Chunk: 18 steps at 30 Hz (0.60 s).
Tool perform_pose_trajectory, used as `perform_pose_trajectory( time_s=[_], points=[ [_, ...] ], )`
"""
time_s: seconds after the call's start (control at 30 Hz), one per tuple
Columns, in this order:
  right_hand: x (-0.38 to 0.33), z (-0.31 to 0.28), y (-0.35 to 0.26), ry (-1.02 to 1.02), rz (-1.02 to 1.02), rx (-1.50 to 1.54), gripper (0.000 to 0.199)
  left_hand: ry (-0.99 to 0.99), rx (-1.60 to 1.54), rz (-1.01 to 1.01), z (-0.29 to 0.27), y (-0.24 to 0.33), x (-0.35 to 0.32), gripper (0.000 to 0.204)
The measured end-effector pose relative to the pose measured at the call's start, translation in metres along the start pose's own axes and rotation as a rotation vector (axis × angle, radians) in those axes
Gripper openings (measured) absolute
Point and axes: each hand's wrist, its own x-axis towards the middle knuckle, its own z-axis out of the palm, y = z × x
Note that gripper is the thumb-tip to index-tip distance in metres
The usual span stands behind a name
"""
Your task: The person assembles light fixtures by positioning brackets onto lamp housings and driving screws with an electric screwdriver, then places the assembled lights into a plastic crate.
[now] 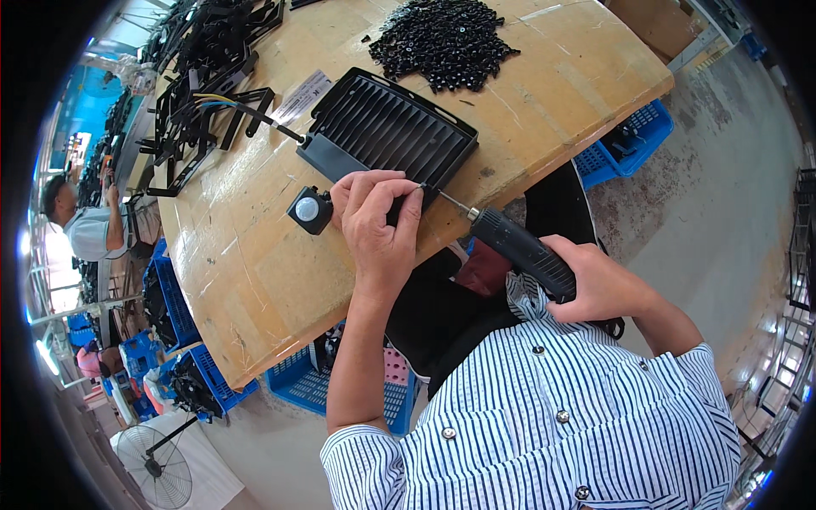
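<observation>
A black ribbed lamp housing lies on the wooden table, with a small black sensor unit with a white dome at its near corner. My left hand rests on the housing's near edge, fingertips pinched at the tip of the screwdriver bit. My right hand grips a black electric screwdriver, its bit pointing left into the housing edge. A cable with coloured wires runs out of the housing to the left.
A heap of small black parts lies at the table's far side. Black metal brackets are stacked at far left. Blue crates stand under and beside the table. Another person works at far left; a floor fan stands below.
</observation>
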Motion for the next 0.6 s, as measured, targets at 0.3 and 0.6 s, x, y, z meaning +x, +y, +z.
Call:
perform_pose_trajectory(
  time_s=[0.3,0.6],
  points=[
    [0.004,0.006,0.012,0.027,-0.106,0.013,0.067,-0.011,-0.113,-0.033,0.0,-0.005,0.0,0.006],
    [0.001,0.002,0.005,-0.009,-0.103,-0.022,0.069,-0.024,-0.091,0.068,-0.001,-0.008,-0.001,0.007]
  ],
)
